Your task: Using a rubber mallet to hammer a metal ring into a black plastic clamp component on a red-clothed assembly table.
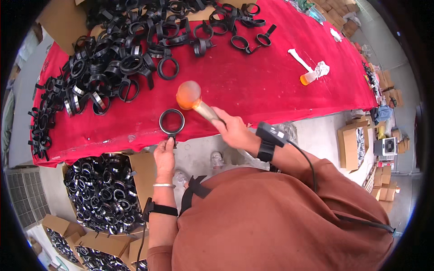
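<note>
My left hand [164,158] pinches the short stem of a black ring [172,133] at the near edge of the red-covered table. The ring lies on the cloth with its round opening facing up. Wrapped round the pale handle of a mallet [188,94], my right hand [235,131] keeps its amber head raised above and slightly right of the ring. That head is a little blurred. Head and ring are apart.
A large heap of black stemmed rings [131,65] covers the table's far left. On the red cloth [253,86], a second mallet [300,58] lies at right beside a crumpled white cloth [322,69]. Cardboard boxes of rings [142,174] stand below left; another box [348,147] is right.
</note>
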`<state>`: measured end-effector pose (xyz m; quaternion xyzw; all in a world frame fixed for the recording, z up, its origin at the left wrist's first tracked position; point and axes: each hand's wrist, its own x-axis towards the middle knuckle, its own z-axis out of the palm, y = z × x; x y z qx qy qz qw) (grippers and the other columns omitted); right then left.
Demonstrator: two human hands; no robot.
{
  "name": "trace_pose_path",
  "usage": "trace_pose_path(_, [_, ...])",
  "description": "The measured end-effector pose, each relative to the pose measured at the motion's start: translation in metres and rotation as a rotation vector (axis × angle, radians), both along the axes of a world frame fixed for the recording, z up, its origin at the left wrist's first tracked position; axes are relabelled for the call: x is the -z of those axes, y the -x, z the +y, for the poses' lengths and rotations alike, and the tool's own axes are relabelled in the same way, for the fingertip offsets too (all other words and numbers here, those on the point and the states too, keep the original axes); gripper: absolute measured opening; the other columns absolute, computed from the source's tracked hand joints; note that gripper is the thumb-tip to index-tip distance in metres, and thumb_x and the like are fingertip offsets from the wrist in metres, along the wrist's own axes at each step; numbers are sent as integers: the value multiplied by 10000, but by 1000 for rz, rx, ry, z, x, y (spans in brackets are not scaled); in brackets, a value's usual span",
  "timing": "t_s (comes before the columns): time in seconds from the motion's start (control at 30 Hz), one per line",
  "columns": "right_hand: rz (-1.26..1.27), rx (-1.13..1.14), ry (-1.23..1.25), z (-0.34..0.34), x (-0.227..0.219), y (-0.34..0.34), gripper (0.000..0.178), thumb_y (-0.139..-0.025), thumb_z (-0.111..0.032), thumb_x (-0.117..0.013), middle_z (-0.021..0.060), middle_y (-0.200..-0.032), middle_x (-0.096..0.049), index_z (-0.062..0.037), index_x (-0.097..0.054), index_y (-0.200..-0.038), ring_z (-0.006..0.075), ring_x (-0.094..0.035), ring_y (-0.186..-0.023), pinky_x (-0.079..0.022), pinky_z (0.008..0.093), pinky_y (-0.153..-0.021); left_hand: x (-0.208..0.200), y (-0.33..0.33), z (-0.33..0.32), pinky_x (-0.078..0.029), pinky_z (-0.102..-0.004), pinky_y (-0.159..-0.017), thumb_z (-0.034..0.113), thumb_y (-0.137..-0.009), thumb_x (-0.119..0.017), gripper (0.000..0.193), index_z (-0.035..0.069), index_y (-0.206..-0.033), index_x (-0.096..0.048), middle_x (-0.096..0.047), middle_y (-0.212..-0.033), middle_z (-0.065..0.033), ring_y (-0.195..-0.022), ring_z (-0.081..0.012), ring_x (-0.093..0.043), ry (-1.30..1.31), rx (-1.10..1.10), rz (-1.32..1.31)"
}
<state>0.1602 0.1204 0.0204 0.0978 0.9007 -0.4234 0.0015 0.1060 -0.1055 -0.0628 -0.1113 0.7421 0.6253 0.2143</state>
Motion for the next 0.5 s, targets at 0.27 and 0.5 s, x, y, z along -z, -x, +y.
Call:
trace_pose_path(0.27, [-238, -79, -93, 29, 5, 10, 427, -856, -385, -554, 233, -732, -591, 4, -558, -1032, 376, -608, -722, -466, 432, -641, -12, 2, 3, -372, -244, -575, 269, -872, -571, 274, 4, -848, -639, -585, -738, -11, -639, -82, -447, -48, -19, -4])
trace_pose_path(0.5, [28, -174, -53, 18, -42, 26, 363, -858, -248, -570, 184, -790, -616, -23, -537, -1142, 257, -600, -706, -477, 360, -641, -15, 16, -15, -386, -260, -656, 282, -869, -570, 291, 1, -876, -647, -597, -794, -16, -713, -95, -462, -27, 140, -78])
